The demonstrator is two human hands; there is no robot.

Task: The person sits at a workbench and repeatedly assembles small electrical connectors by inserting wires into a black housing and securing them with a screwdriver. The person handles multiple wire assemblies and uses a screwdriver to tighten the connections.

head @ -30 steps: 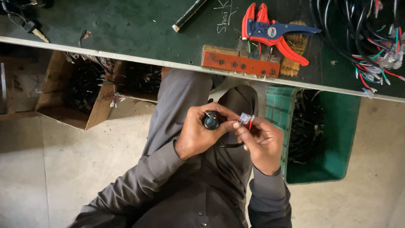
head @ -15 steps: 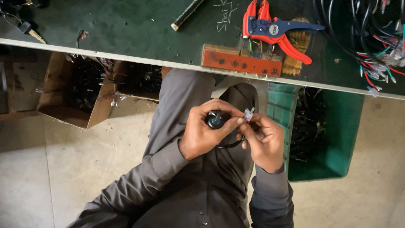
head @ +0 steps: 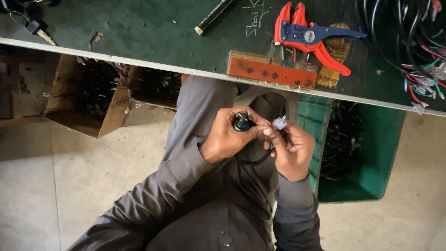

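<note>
Your left hand (head: pixel 227 142) is closed around a small black round part (head: pixel 241 124), and your right hand (head: pixel 290 151) pinches a clear plastic connector (head: pixel 279 123) between thumb and fingertips, with a dark cable (head: pixel 255 160) looping below between the two. Both sit just above your lap, below the edge of the green counter (head: pixel 139 32) and well apart from anything that could catch them.

That is the main risk: nothing supports the work. If your pinch on the connector slackens, it probably swings on the cable or drops to the floor (head: pixel 69 186), and it is small and clear enough to be hard to find there. The thin wires at the connector look easy to strain, so pulling the hands apart or twisting the black part against the cable may work one loose. Your fingers also cover much of the connector, so you may misjudge its alignment.

The red and blue wire stripper (head: pixel 309 39) lies beside the red block (head: pixel 272 72) at the counter's edge; a knock from your knee or sleeve could tip it down onto your hands.
</note>
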